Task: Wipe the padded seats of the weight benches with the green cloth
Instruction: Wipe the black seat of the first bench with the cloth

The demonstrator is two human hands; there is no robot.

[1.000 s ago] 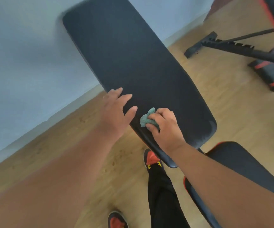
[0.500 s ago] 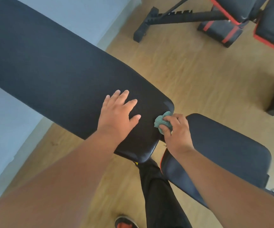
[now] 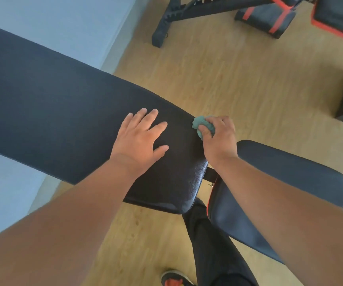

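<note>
Green cloth (image 3: 199, 123) mostly hidden inside right hand (image 3: 218, 139).

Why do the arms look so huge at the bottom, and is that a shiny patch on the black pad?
Head view: the wide-angle lens stretches the forearms near the frame edges. Head view: soft daylight puts a pale sheen on the long pad's near corner. Head view: the left hand, right hand and green cloth look reasonably sharp.

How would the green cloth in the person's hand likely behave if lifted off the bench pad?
The green cloth sits bunched in the right hand, so it is probably soft and floppy. It looks small, likely light. Against the long bench pad it should slide, not roll.
</note>
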